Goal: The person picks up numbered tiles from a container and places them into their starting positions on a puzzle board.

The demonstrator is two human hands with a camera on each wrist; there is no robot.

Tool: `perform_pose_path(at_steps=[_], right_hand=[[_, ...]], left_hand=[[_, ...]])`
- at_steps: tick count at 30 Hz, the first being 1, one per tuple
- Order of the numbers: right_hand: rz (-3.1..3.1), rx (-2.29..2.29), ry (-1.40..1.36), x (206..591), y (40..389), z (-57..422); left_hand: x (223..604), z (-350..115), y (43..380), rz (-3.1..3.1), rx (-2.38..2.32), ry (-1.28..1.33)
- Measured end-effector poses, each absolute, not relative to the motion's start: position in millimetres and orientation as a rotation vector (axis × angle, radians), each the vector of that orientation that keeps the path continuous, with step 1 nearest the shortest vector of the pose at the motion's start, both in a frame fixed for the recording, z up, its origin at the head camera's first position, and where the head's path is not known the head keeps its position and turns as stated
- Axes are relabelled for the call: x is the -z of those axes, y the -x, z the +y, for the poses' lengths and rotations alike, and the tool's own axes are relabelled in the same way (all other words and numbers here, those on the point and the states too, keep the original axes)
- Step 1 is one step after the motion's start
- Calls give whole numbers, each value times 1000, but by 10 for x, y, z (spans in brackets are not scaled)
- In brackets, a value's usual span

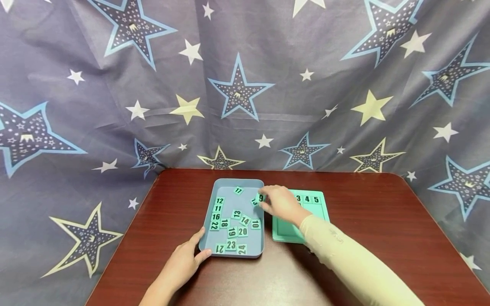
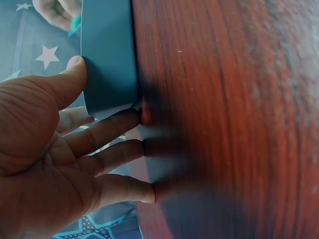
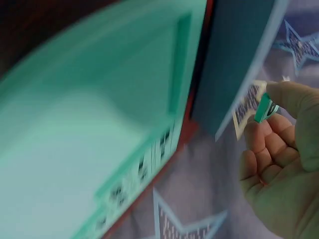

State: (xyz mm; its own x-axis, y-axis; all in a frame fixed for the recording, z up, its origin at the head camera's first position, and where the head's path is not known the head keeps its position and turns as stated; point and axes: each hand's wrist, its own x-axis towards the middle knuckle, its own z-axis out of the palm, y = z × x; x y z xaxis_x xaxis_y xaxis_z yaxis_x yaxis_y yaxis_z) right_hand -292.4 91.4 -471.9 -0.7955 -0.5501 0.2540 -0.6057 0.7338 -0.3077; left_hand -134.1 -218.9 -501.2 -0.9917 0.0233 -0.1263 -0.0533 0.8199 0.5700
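Tile 9 [image 1: 261,198] pinched in my right hand [image 1: 282,204], at the right rim of the grey-blue tray [image 1: 226,188]; left hand [image 1: 182,260], fingers apart, against its near-left corner. I'd lift it level.

From my remote seat I see black-numbered green tiles [image 1: 231,245], a blue-grey tray [image 1: 250,240] left, green board [image 1: 285,229] right, reddish-brown grained table [image 1: 183,204], far grey-blue star-patterned curtain [image 1: 268,38].

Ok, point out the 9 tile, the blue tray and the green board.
9 tile [image 1: 261,198]: head view, on its numbered face.
Blue tray [image 1: 234,200]: head view, on its bare floor.
Green board [image 1: 289,230]: head view, on its bare recessed floor.
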Motion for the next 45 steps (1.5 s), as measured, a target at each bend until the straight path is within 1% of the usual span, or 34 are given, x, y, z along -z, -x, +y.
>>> perform_pose_path(at_steps=[6, 11, 15, 19, 25, 33, 45], right_hand=[[-2790, -580, -802, 4605, 2897, 1545], [-2817, -465, -723, 4718, 2862, 2033], [-2814, -345, -739, 4877, 2813, 2247], [-2804, -270, -768, 5011, 2791, 2302], [-2790, -255, -764, 5113, 2795, 2260], [-2787, -260, -606, 5179, 2766, 2294], [-2796, -322, -517, 5240, 2791, 2316]], left_hand=[[5024, -2208, 1331, 2860, -907, 48], [5030, -2223, 1326, 2856, -904, 66], [5032, -2230, 1327, 2857, -896, 56], [5035, -2225, 1330, 2862, -890, 47], [5049, -2207, 1330, 2865, -887, 55], [5018, -2197, 1336, 2883, -886, 23], [5012, -2178, 1337, 2880, -880, 21]])
